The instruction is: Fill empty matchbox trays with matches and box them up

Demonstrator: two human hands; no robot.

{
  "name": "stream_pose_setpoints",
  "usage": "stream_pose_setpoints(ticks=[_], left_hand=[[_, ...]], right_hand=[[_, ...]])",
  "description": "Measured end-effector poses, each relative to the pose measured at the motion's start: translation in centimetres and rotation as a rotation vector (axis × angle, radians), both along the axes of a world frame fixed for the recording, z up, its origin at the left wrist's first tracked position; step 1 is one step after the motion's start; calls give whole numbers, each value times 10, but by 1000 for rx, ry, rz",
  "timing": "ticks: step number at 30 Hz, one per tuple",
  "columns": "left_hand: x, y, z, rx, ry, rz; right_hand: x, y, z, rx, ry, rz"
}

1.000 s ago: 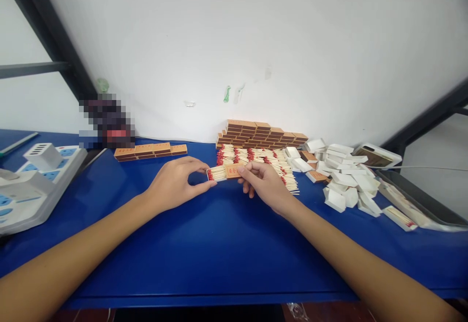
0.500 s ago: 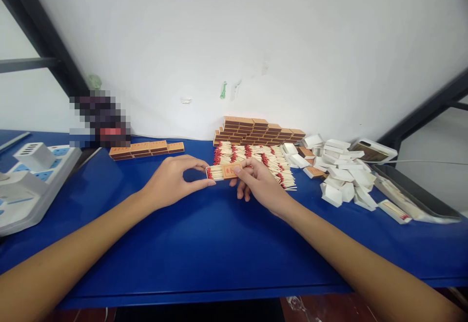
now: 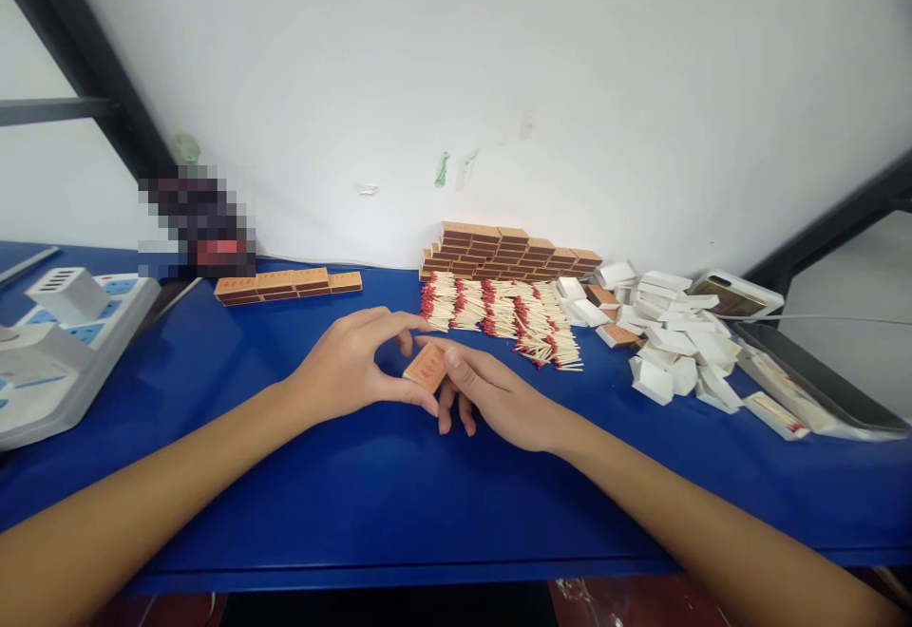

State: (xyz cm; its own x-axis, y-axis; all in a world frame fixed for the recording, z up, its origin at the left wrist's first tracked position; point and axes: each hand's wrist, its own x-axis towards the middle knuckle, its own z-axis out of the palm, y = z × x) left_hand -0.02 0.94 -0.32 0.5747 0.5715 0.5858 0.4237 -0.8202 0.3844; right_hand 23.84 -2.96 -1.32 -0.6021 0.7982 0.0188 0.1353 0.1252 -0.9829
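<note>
Both hands hold one matchbox (image 3: pixel 426 367), its orange printed face turned up and its tray slid inside the sleeve. My right hand (image 3: pixel 503 394) grips it, thumb on the printed top and the other fingers underneath. My left hand (image 3: pixel 360 361) curves around its left side, the thumb along the near edge and the fingertips by the far corner. Just beyond the hands lie rows of loose red-tipped matches (image 3: pixel 503 309) on the blue table (image 3: pixel 399 503). Behind them, stacked matchboxes (image 3: pixel 484 249) stand against the wall.
A short row of matchboxes (image 3: pixel 292 285) sits at the back left, and a power strip (image 3: pixel 106 323) at far left. To the right are a heap of white trays (image 3: pixel 670 337), a tray with matches (image 3: pixel 775 415), a phone (image 3: pixel 741 293) and a black container (image 3: pixel 819 375).
The matchbox was partly open with red match heads showing; now its tray is pushed in. Both hands have brought it slightly nearer and turned it to a slant.
</note>
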Motion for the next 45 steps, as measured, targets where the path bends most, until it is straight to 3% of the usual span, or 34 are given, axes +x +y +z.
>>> stream_pose_setpoints(ticks=[6, 10, 13, 17, 19, 23, 38, 42, 45], left_hand=[[4, -6, 0, 26, 17, 25], [-6, 6, 1, 55, 108, 116], [-26, 32, 7, 64, 246, 180], [-63, 78, 15, 90, 277, 405], [-79, 98, 13, 68, 267, 474], [-99, 120, 2, 21, 269, 487], [-109, 125, -3, -49, 335, 477], [-105, 116, -1, 4, 295, 522], [-93, 100, 5, 89, 242, 506]], right_hand=[[-2, -2, -3, 76, -31, -70], [5, 4, -7, 177, -112, -176], [10, 9, -6, 326, -188, -245], [15, 12, -1, 424, -250, -307], [16, 13, 1, 426, -263, -306], [17, 14, 1, 449, -330, -294], [20, 17, 4, 577, -411, -250], [27, 25, 9, 651, -473, -294], [47, 38, 20, 732, -593, -374]])
